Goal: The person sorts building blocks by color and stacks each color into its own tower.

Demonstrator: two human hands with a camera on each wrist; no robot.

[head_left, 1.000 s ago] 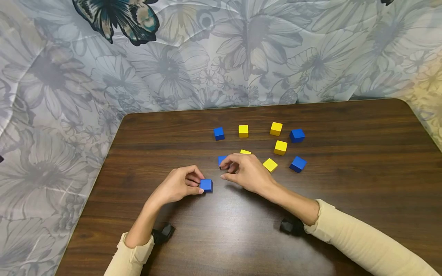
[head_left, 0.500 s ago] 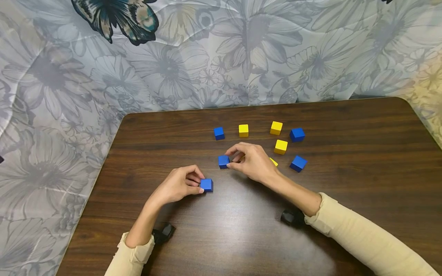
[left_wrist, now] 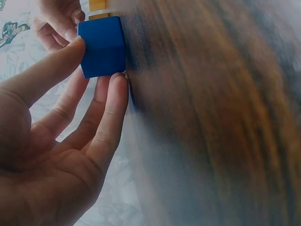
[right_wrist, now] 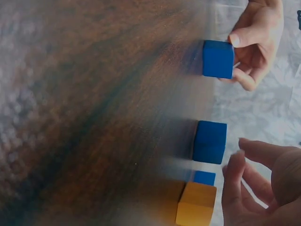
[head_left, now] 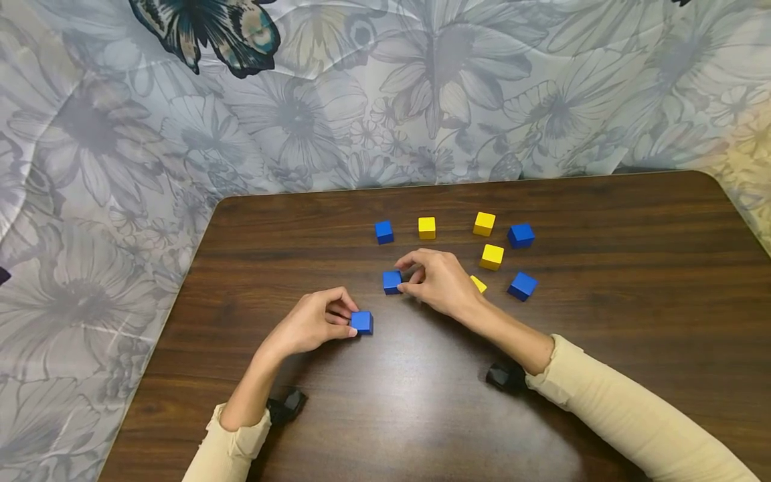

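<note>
My left hand [head_left: 316, 320] pinches a blue block [head_left: 362, 323] at its left side, with the block on the table; the left wrist view shows thumb and fingers against it. My right hand [head_left: 442, 284] has its thumb and index finger at the right edge of a second blue block [head_left: 392, 282], also on the table. In the right wrist view a small gap shows between the right fingers and this blue block [right_wrist: 210, 142], so I cannot tell whether they hold it. A yellow block [head_left: 478, 284] is partly covered by the right hand.
On the brown wooden table [head_left: 289, 248], a blue block [head_left: 384, 232] and a yellow block [head_left: 427, 228] stand at the back. Further right are two yellow blocks [head_left: 484, 224] and two blue blocks [head_left: 522, 286]. A floral cloth [head_left: 361, 114] hangs behind the table.
Over the last second my right hand has shifted from in front of the second blue block to its right edge, uncovering it. My left hand and its blue block stay in place.
</note>
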